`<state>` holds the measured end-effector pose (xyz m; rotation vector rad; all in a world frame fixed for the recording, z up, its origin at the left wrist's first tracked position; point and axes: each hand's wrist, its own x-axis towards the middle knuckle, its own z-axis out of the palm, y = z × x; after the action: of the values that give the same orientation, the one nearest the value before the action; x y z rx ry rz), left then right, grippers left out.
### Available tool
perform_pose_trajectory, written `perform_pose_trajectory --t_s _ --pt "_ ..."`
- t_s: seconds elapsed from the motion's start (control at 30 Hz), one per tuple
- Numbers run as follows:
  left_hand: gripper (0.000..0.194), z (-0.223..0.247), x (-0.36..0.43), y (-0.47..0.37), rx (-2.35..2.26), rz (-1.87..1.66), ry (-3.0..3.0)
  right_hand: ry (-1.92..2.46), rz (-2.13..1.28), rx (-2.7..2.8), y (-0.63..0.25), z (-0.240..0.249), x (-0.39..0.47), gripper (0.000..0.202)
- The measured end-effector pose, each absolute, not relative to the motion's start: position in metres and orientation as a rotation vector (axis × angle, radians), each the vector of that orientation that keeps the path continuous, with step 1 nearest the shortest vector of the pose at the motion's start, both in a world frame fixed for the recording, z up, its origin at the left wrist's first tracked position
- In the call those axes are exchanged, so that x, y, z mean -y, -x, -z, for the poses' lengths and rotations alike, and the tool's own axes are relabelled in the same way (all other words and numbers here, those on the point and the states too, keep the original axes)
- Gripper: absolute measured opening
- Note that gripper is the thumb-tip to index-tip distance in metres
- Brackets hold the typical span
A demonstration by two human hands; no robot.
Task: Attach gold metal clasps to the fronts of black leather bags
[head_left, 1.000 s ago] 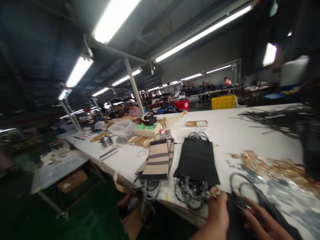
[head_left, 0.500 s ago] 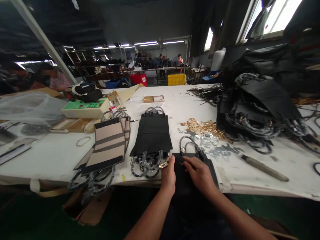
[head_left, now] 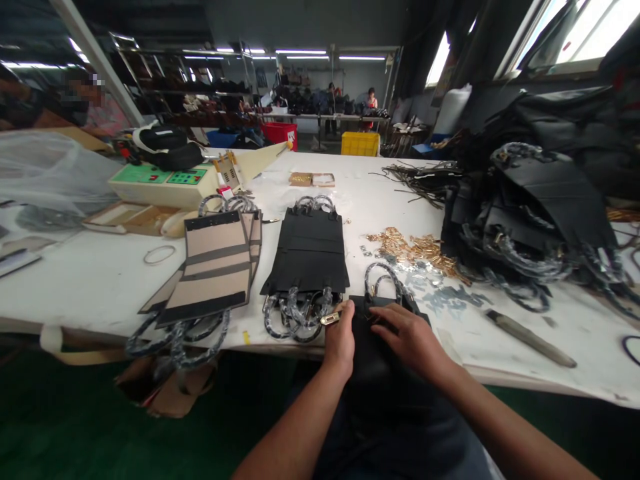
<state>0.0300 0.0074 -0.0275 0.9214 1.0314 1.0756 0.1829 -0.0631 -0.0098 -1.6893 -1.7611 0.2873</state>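
My left hand (head_left: 341, 340) is closed on the left edge of a black bag panel (head_left: 373, 367), thumb on top. A gold-coloured clasp plate (head_left: 330, 319) with a slot sticks out to the left from its fingers. On the same panel, near its upper edge, my right hand (head_left: 413, 337) has thumb and fingertips drawn together at a small shiny spot, too small to make out. Plastic-wrapped handles (head_left: 383, 275) stand up behind the panel. To the left lies a stack of black bag panels (head_left: 311, 253) with wrapped handles at both ends.
Beige-backed panels (head_left: 215, 257) lie further left on the white table (head_left: 350, 177). Gold fittings (head_left: 415, 247) and grey metal pieces (head_left: 453, 300) are spread ahead to the right. A dark bar-like tool (head_left: 530, 338) rests near the front edge, below heaped black bags (head_left: 530, 200).
The camera view has shifted, so the table sits slightly higher in the picture. Both hands stay on the black bag panel, with only slight movement of the right fingers.
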Motion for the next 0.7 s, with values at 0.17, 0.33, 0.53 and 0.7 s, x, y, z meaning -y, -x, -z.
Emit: perform_pose_trajectory --t_s 0.17,0.33,0.53,0.7 --pt "0.033 0.032 -0.008 -0.031 -1.003 -1.112 -0.933 1.860 -0.130 1.884 -0.183 -0.004 0.065 0.025" --pt "0.033 0.035 -0.008 -0.030 -0.974 -1.133 -0.919 1.675 -0.283 1.566 -0.162 -0.016 0.064 0.022" --pt "0.030 0.036 -0.007 -0.026 -0.982 -1.138 -0.969 1.769 -0.599 1.221 -0.146 -0.005 0.063 0.026" --pt "0.029 0.037 -0.007 -0.022 -0.971 -1.147 -1.074 1.950 -0.429 1.460 -0.148 -0.007 0.064 0.029"
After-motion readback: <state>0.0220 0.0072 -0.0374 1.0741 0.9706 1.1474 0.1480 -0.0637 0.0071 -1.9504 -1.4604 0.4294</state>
